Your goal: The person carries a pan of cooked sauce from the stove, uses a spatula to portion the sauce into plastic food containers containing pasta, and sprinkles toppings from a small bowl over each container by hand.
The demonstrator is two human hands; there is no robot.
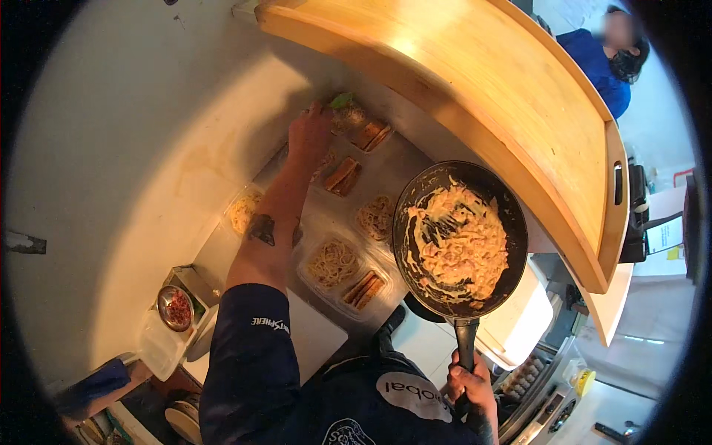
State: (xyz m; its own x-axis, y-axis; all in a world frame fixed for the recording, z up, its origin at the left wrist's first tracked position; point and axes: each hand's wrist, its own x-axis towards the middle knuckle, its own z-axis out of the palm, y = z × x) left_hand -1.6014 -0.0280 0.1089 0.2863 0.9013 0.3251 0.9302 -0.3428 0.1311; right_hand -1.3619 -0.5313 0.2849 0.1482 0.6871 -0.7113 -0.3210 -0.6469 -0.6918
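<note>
My right hand [471, 384] grips the black handle of a frying pan [514, 222], held level at the right. A creamy orange-yellow sauce with small pinkish pieces [464, 245] coats the pan's inside. Stretched out to the far end of the counter, my left hand [312, 129] is beside a green leaf [341, 100] over pasta [349, 118]. Its fingertips are unclear, so I cannot tell whether it pinches anything. Nearest to me, a clear plastic container [364, 314] holds spaghetti [334, 262] and toasted bread slices [364, 290]. More bread [343, 176] and pasta [377, 218] lie beyond.
A wooden tray [500, 83] with raised sides overhangs the counter at upper right. At left, a metal bowl [175, 308] of red bits stands by a plastic tub [158, 345]. Eggs [523, 375] sit lower right. A person in blue [595, 69] is at top right.
</note>
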